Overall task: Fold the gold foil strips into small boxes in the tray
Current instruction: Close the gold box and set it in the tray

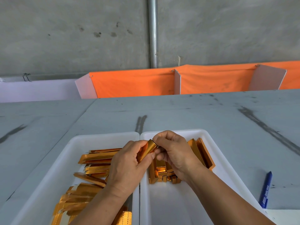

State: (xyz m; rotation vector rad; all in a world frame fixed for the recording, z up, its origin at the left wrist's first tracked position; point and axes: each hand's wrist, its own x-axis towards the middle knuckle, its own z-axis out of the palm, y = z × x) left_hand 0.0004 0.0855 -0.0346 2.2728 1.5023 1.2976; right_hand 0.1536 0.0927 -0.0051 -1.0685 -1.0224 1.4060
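Note:
Two white trays stand side by side on the grey table. The left tray [71, 153] holds several flat gold foil strips [95, 158]. In the right tray [209, 140] lie several folded gold boxes [162, 174]. Above the seam between the trays, my left hand [126, 166] grips the lower part of a partly folded gold foil piece [148, 150]. My right hand [173, 151] pinches that piece's upper end with curled fingers. Part of the piece is hidden inside both hands.
A blue pen [266, 189] lies on the table to the right of the trays. Orange cloth with white dividers [177, 82] runs along the table's far edge, below a concrete wall with a metal pipe [153, 31].

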